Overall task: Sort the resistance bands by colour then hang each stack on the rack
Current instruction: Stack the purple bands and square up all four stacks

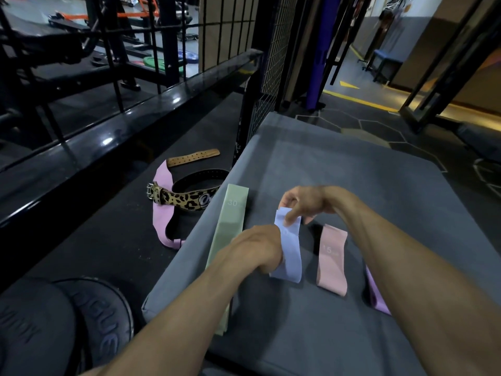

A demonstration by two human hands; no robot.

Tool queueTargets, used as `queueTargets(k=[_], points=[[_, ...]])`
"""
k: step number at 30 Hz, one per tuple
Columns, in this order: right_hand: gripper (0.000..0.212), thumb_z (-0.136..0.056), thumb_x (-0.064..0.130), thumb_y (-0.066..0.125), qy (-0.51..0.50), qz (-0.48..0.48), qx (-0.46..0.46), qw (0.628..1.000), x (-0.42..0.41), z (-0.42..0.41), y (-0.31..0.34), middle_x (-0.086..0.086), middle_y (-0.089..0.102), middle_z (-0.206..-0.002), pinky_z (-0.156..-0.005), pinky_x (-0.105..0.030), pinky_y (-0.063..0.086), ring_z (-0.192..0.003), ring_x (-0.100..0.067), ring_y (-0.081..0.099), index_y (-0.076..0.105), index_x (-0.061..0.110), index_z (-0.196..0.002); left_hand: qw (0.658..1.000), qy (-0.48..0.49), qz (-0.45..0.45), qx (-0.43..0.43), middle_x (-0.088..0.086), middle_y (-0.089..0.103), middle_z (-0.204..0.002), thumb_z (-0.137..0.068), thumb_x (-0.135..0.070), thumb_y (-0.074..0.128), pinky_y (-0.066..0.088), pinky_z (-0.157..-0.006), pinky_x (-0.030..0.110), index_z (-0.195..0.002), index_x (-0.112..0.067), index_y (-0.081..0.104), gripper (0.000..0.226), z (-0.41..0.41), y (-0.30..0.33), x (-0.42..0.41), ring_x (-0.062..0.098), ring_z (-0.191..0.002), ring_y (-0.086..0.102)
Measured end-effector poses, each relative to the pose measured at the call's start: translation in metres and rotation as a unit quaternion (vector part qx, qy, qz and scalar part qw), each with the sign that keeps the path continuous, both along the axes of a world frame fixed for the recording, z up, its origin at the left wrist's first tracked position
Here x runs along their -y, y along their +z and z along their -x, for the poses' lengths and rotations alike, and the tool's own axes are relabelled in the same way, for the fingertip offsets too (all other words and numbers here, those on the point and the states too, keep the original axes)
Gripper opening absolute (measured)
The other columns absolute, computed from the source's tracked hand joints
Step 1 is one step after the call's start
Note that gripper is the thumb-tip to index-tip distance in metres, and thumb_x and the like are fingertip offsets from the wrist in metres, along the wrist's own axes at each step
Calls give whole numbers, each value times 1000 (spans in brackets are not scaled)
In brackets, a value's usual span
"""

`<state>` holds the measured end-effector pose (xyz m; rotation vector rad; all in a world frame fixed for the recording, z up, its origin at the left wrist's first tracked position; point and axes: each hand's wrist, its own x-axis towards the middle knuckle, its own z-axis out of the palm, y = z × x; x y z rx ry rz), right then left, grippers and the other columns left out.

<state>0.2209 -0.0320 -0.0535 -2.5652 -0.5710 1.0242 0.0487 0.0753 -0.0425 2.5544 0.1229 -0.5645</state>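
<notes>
Head view: blue band (pixel 290 248) lies on grey pad (pixel 352 185), between green band (pixel 227 240) and pink band (pixel 333 260). Left hand (pixel 260 246) grips its near part; right hand (pixel 306 203) pinches far end. Purple band (pixel 377 295) (half hidden by right forearm) beside pink band.

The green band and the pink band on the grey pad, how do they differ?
The green band is pale green and marked 30; the pink band is salmon pink and marked 15. The green band looks clearly longer than the pink band. The left forearm crosses over the green band, while the pink band lies uncovered between the arms. Both lie flat on the grey pad, neither held by a hand.
</notes>
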Motion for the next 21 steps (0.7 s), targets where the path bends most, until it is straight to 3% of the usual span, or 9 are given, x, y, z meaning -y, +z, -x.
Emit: queueTargets(k=[2, 4, 7, 9, 11, 13, 15, 18, 21], points=[[27, -81, 11, 79, -23, -17, -28, 999, 3, 1, 2, -6, 66, -112, -73, -31, 58, -95, -18, 65, 65, 20, -102, 1000, 10, -11, -2, 5, 66, -101, -92, -14, 56, 54, -80, 36, -105, -13, 61, 14, -2, -6, -6, 28, -91, 65], [24, -82, 6, 76, -50, -36, -55, 997, 7, 3, 2, -9, 66, -104, -75, -34, 60, -91, -22, 65, 64, 15, -101, 999, 22, -31, 1, 7, 64, -109, -94, -17, 56, 49, -73, 34, -113, -13, 59, 19, -2, -10, -9, 28, -98, 64], [20, -84, 2, 71, -84, -65, -67, 992, 11, 6, 1, -11, 62, -97, -71, -33, 59, -86, -24, 63, 62, 12, -99, 992, 44, -86, 75, 9, 61, -121, -99, -35, 52, 36, -75, 35, -120, -15, 40, 31, 9, -4, -1, 31, -113, 60], [17, -85, 2, 70, -93, -75, -69, 990, 13, 7, -1, -11, 62, -97, -69, -32, 58, -85, -23, 63, 62, 12, -98, 984, 33, -113, 134, 5, 60, -123, -99, -53, 49, 36, -77, 36, -120, -23, 20, 47, 19, 0, 12, 30, -114, 61], [16, -87, 4, 69, -100, -79, -72, 989, 15, 8, -4, -11, 61, -98, -70, -31, 57, -87, -22, 62, 62, 13, -98, 981, 15, -122, 151, 2, 57, -123, -96, -58, 53, 41, -83, 36, -113, -28, 7, 58, 26, -3, 27, 29, -112, 64], [14, -88, 5, 68, -104, -83, -73, 988, 15, 10, -8, -11, 61, -98, -73, -32, 57, -89, -23, 61, 62, 13, -97, 979, 27, -136, 152, 1, 59, -122, -92, -56, 59, 42, -82, 35, -124, -25, 12, 65, 26, -12, 36, 28, -110, 66], [12, -88, 6, 68, -109, -90, -71, 987, 16, 11, -9, -10, 60, -97, -73, -31, 56, -88, -22, 60, 63, 13, -96, 976, 46, -145, 158, 2, 64, -118, -91, -48, 62, 36, -75, 33, -126, -20, 30, 55, 22, -21, 39, 27, -107, 67], [18, -89, 6, 70, -122, -107, -70, 984, 18, 12, -5, -8, 61, -96, -65, -26, 53, -83, -18, 59, 64, 12, -105, 973, 61, -152, 160, 2, 68, -111, -89, -39, 61, 31, -71, 32, -118, -19, 37, 42, 18, -27, 39, 25, -103, 68], [28, -89, 6, 69, -141, -131, -55, 980, 21, 12, -3, -6, 59, -92, -53, -21, 46, -72, -13, 55, 64, 11, -117, 970, 58, -166, 169, 4, 67, -112, -88, -43, 60, 30, -71, 33, -119, -18, 38, 45, 16, -27, 35, 26, -103, 67]])
